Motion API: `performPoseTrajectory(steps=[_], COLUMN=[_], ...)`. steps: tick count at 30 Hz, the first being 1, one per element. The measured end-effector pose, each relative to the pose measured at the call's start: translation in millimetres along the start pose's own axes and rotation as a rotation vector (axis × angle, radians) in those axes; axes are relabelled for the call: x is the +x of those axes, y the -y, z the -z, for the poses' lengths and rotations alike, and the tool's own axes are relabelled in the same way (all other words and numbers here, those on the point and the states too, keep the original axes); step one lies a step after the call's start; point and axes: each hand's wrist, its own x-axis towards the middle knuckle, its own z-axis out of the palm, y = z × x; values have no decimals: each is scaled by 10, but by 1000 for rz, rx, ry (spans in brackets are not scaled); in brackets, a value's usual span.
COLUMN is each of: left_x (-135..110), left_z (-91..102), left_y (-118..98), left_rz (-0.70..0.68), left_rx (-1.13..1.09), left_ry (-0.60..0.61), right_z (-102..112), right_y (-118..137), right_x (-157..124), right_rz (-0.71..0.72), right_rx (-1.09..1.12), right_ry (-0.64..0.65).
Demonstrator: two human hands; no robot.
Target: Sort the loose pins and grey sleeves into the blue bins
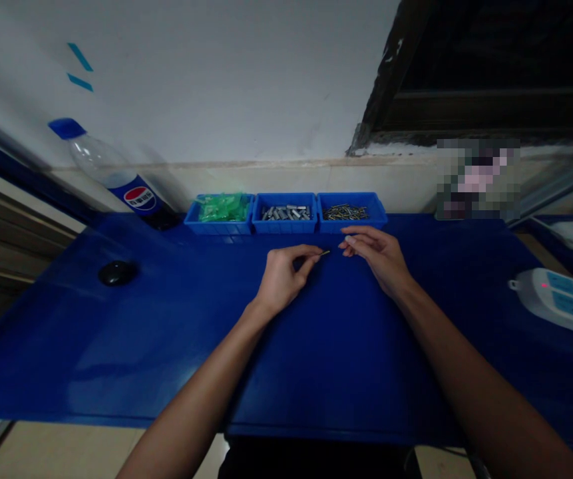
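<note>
Between the thumb and forefinger of my left hand (pixel 286 276) is a small brass-coloured screw (pixel 325 253), its tip pointing right. Just across from it hovers my right hand (pixel 376 256), fingers bent but apart, and I see nothing in them. Behind my right hand stands a blue bin of thin screws (pixel 346 212). The middle bin, nearest beyond my left hand, holds short silvery metal pieces (pixel 286 213). Green plastic bags (pixel 223 207) fill the left bin.
A blue table (pixel 166 359) runs up to the wall. On the left are a black mouse (pixel 116 273) and a tall Pepsi bottle (pixel 136 193). To the right lies a white power strip (pixel 560 299) with a red light. A blurred-out patch (pixel 480 179) covers something at the back right.
</note>
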Motion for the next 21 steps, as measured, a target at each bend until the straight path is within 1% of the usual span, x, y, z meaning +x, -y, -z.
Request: performPoseTrajectory(steps=[5,7,10,12,14,16,19,21], left_x=[9,11,12,9,2,-7,-17,-17], left_z=[-20,-25,-24,-20,-16,-13,-10,-7], left_y=[12,14,10,4,-2,-7,-14,-18], left_rz=[85,103,109,92,74,60,43,32], left_rx=[-187,-216,-205,-183,-150,-110,-58,-38], left_ry=[-48,-56,-70,-74,-67,-49,-2,33], right_z=[16,28,43,39,16,-18,-44,-26], right_y=[-14,-15,-2,21,57,94,120,108], right_x=[3,2,-9,-27,-51,-74,-89,-82], right_rz=[-10,-14,-14,-19,-55,-102,-148,-170], right_rx=[23,16,-5,-25,-54,-74,-73,-86], right_ry=[11,24,76,143,219,272,309,322])
